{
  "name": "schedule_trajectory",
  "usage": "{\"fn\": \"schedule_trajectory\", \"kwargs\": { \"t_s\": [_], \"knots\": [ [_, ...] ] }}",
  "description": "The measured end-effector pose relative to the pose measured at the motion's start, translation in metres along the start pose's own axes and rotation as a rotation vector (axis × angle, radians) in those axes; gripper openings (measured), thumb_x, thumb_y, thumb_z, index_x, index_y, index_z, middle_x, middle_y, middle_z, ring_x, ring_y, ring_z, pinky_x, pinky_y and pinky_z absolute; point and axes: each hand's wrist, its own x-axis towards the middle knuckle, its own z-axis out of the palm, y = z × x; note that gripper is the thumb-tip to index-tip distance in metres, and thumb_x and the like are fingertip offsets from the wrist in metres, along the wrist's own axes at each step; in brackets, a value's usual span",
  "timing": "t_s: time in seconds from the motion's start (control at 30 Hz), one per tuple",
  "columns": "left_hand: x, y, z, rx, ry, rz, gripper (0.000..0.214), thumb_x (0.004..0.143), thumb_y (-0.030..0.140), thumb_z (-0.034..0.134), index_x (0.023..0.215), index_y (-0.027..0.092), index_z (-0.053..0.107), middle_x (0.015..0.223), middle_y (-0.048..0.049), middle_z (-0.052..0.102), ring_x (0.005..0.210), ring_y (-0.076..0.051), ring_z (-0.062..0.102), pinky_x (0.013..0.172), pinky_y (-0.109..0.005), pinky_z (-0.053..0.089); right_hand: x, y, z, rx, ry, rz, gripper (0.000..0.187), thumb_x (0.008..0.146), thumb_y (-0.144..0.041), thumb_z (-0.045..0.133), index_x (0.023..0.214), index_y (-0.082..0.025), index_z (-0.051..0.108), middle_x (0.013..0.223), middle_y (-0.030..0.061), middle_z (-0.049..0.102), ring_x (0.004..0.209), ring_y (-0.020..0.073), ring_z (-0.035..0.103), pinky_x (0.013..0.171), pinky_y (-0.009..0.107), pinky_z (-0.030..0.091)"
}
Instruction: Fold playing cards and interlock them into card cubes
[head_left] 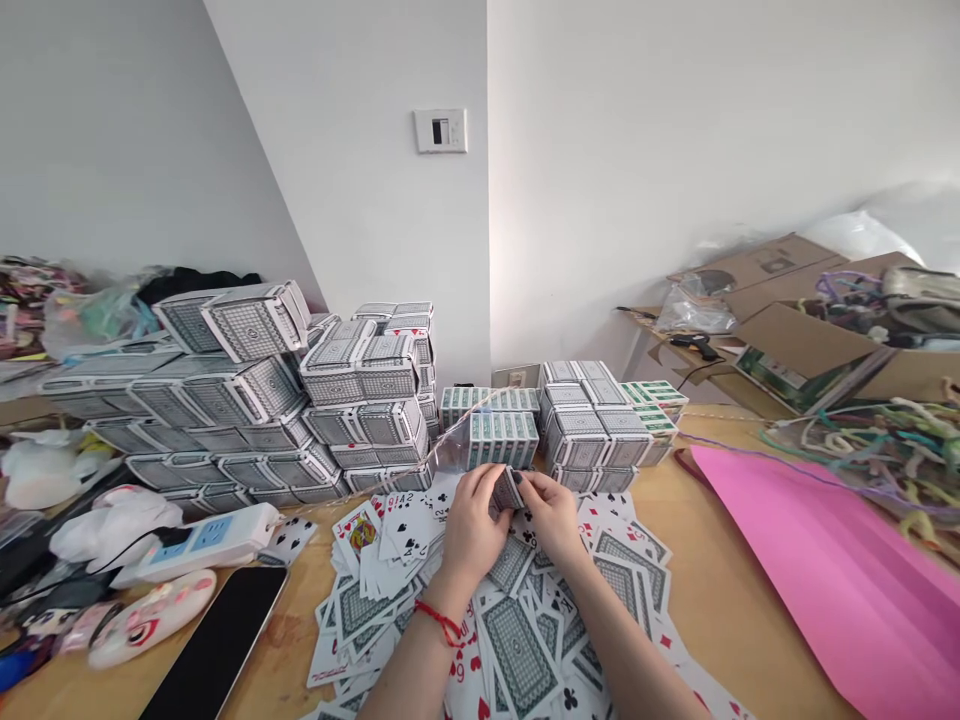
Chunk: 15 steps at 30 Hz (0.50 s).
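My left hand (pixel 477 518) and my right hand (pixel 550 512) meet near the middle of the table, both closed on a small piece folded from playing cards (pixel 507 490), its grey-patterned backs facing out. Fingers hide part of the piece. Beneath my hands and forearms spreads a loose heap of playing cards (pixel 521 645), some face up and some face down. Just beyond my hands stand green-and-white card boxes (pixel 502 440). Blocks built of folded cards (pixel 596 435) are stacked to their right, and a larger stack of card blocks (pixel 247 400) rises at the left.
A black phone (pixel 217 640), a patterned mouse (pixel 154 618) and a white power strip (pixel 210 540) lie at the left. Pink paper (pixel 832 590) covers part of the table's right side. Farther right are a cardboard box (pixel 817 350), a black glue gun (pixel 697 346) and tangled cords (pixel 877 450).
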Motion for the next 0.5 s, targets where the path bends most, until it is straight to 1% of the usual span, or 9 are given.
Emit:
{"fn": "schedule_trajectory", "kwargs": {
  "t_s": [0.1, 0.2, 0.33, 0.5],
  "knots": [
    [0.0000, -0.0021, 0.0003, 0.018, 0.040, -0.031, 0.057, 0.069, 0.008, 0.054, 0.121, 0.029, 0.046, 0.119, -0.0053, 0.050, 0.114, -0.026, 0.044, 0.096, -0.042, 0.038, -0.0018, -0.0038, 0.0021, 0.058, -0.074, -0.016, 0.035, 0.077, -0.042, 0.053, 0.098, -0.019, 0.069, 0.099, 0.0067, 0.069, 0.093, 0.0259, 0.062, 0.082, 0.037, 0.048],
    [-0.0007, -0.0044, -0.0007, 0.047, 0.074, -0.048, 0.054, 0.072, 0.010, 0.052, 0.123, 0.028, 0.046, 0.119, -0.0063, 0.050, 0.113, -0.026, 0.045, 0.094, -0.041, 0.040, -0.0047, -0.0049, 0.0064, 0.111, -0.148, -0.024, 0.040, 0.075, -0.035, 0.057, 0.111, -0.020, 0.062, 0.110, 0.0063, 0.065, 0.099, 0.0262, 0.060, 0.084, 0.038, 0.049],
    [-0.0018, -0.0070, -0.0025, 0.085, 0.097, -0.018, 0.054, 0.073, 0.010, 0.052, 0.124, 0.028, 0.045, 0.119, -0.0068, 0.051, 0.113, -0.026, 0.045, 0.095, -0.040, 0.040, -0.0070, 0.0001, 0.0088, 0.006, -0.154, -0.072, 0.044, 0.073, -0.026, 0.058, 0.117, -0.020, 0.058, 0.114, 0.0068, 0.062, 0.098, 0.0267, 0.061, 0.084, 0.040, 0.049],
    [-0.0023, -0.0100, -0.0015, 0.142, 0.123, 0.017, 0.056, 0.072, 0.009, 0.052, 0.125, 0.028, 0.046, 0.117, -0.0072, 0.053, 0.110, -0.026, 0.048, 0.094, -0.041, 0.042, -0.0093, 0.0005, 0.0081, -0.144, -0.159, -0.132, 0.045, 0.076, -0.024, 0.053, 0.121, -0.022, 0.055, 0.113, 0.0051, 0.063, 0.088, 0.0243, 0.065, 0.079, 0.038, 0.052]
  ]
}}
